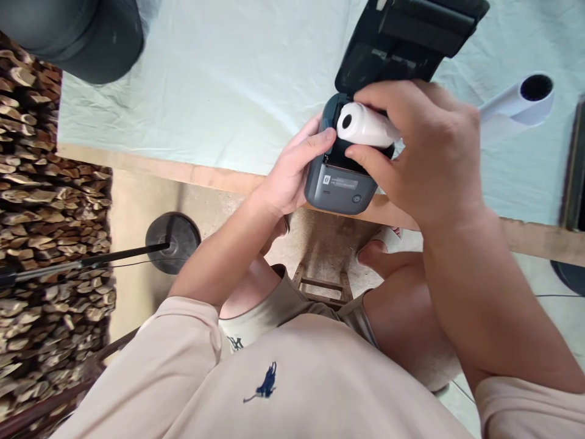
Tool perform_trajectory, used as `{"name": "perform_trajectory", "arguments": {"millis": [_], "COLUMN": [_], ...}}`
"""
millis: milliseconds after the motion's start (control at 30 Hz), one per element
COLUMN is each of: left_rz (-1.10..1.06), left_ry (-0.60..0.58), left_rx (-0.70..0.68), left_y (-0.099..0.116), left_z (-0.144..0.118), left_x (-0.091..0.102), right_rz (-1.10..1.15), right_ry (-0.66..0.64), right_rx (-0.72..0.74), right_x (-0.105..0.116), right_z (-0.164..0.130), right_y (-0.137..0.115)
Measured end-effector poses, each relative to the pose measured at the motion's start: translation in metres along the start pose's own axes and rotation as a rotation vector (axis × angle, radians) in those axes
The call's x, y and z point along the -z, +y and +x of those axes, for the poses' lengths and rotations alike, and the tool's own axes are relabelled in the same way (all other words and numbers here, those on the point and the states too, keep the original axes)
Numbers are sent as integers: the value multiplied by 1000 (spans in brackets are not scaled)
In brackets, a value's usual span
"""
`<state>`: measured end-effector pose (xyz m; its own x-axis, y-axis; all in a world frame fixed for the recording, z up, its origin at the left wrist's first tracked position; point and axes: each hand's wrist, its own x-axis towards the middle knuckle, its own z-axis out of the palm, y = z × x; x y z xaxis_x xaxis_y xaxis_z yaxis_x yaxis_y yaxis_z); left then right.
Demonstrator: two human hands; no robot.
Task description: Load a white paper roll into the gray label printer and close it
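A dark grey portable label printer (pixel 340 190) is tilted near the table's front edge, its black lid (pixel 388 55) swung up and back. My left hand (pixel 301 161) grips the printer's left side, with the thumb on the rim by the paper bay. A white paper roll (pixel 365 125) with a dark core hole lies in the mouth of the bay. My right hand (pixel 425 146) pinches this roll between thumb and fingers from the right. Its far end is hidden by the hand. Whether the roll touches the bay floor cannot be seen.
A larger white roll (pixel 521 107) lies right of my right hand. A dark cylinder (pixel 77 36) stands at the back left, and a dark-edged object (pixel 574 171) sits at the right edge. Stacked firewood (pixel 50 244) and a round stand base (pixel 172 244) are at the left.
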<state>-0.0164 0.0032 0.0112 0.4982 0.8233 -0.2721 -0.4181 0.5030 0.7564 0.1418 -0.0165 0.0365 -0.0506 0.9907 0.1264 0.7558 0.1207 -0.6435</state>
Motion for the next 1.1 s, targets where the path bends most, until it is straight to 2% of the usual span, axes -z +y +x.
{"name": "perform_trajectory", "arguments": {"millis": [100,200,367,533,633,700,800,900,967,1033,1100], "left_rz": [15,40,48,8,-20,-25,-40,-55,-37,11,51], "left_ry": [-41,-27,8,-12,-22,-3,32,22,16,10,33], "left_rx": [-41,-64,-29,-27,-43,-18,-14,-92,-116,-110,-84], "left_y": [-3,-6,-5,-4,-4,-3,-1,-1,-3,-4,-3], "left_z": [0,1,1,1,1,2,3,1,-1,-3,-4], "left_x": [2,3,3,5,5,5,4,4,5,5,2], "right_rz": [12,-32,2,-80,-47,-22,-5,33,78,163,285], "right_ry": [22,22,28,98,225,264,205,138,200,333,444], "right_rx": [-68,-123,-75,-108,-11,79,144,185,264,320,248], "right_x": [1,0,-3,-3,-3,-5,-9,-14,-16,-17,-17], "right_z": [-3,-6,-4,-4,-8,-10,-14,-17,-20,-20,-18], "right_y": [0,-3,-3,-2,-6,-9,-10,-4,4,13,20]}}
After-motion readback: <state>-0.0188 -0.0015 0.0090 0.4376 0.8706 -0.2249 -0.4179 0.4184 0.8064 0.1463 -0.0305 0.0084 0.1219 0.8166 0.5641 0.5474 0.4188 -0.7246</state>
